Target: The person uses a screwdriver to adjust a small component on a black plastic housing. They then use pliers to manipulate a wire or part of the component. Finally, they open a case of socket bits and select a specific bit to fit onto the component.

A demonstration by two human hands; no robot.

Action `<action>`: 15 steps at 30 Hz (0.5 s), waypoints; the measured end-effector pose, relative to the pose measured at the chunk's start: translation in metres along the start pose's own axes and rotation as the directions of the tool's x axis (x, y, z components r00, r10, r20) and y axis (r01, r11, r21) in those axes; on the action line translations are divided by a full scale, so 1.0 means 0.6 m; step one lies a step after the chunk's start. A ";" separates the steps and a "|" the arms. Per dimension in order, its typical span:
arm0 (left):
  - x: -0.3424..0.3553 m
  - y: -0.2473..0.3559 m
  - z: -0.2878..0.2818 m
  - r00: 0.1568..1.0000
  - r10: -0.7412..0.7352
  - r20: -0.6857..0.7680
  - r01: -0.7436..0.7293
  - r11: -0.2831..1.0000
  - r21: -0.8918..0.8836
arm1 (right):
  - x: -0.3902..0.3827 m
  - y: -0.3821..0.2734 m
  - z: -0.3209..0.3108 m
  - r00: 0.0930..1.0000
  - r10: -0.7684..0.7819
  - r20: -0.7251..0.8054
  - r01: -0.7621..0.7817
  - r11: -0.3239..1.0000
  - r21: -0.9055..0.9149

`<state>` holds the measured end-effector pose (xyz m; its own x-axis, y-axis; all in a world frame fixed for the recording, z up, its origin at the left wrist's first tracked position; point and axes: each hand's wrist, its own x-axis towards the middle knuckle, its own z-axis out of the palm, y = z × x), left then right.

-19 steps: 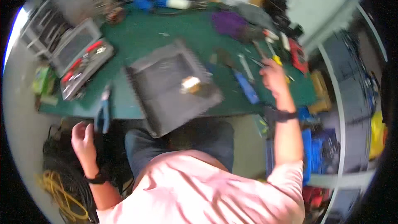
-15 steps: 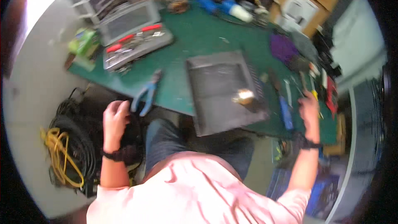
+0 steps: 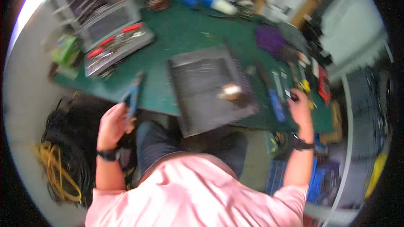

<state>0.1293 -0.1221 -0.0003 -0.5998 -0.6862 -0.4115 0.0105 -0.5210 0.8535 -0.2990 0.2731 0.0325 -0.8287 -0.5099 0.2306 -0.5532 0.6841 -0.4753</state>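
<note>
My left hand [image 3: 112, 125] is closed around the handles of blue-handled pliers [image 3: 133, 96], at the table's near left edge. Their jaws point away from me. On the right, my right hand [image 3: 299, 107] has its fingers curled around a small dark thing with a pale end; blur hides its kind. Beside that hand lies a tool with a blue handle [image 3: 276, 106]. Between my hands rests a dark shallow tray [image 3: 195, 96], its near edge jutting past the table edge. A small shiny gold-and-white object [image 3: 231, 92] sits in it.
The green table [image 3: 168, 29] carries an open grey case [image 3: 122, 46] of red-handled tools, a green packet [image 3: 66, 52], a purple cloth [image 3: 269, 41] and a cardboard box [image 3: 284, 0]. Several hand tools lie at right. Coiled yellow cord [image 3: 59, 172] hangs low at left.
My left hand has closed on the pliers, which lay on the table edge before. In my right hand a small dark thing now shows. The whole view has shifted, so the table appears further left.
</note>
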 end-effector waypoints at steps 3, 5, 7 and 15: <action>0.001 -0.012 -0.019 0.999 0.031 0.021 -0.031 1.000 0.000 | -0.027 -0.007 -0.005 0.991 0.052 -0.120 -0.030 0.983 0.181; 0.008 -0.019 -0.006 0.997 0.076 -0.008 -0.076 0.997 -0.019 | -0.046 0.012 0.003 0.970 0.157 -0.183 -0.089 0.940 0.331; 0.006 -0.011 0.012 0.987 0.158 0.023 -0.158 0.987 0.002 | -0.064 0.029 0.016 0.936 0.171 -0.309 -0.052 0.932 0.360; 0.002 0.023 0.037 0.951 0.309 0.024 -0.309 0.949 0.053 | -0.096 0.001 0.035 0.821 -0.007 -0.570 0.179 0.952 0.247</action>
<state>0.1111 -0.1189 0.0180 -0.5866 -0.8009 -0.1202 0.1535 -0.2556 0.9545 -0.2497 0.2918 0.0009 -0.7252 -0.1262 0.6768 -0.6545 0.4313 -0.6209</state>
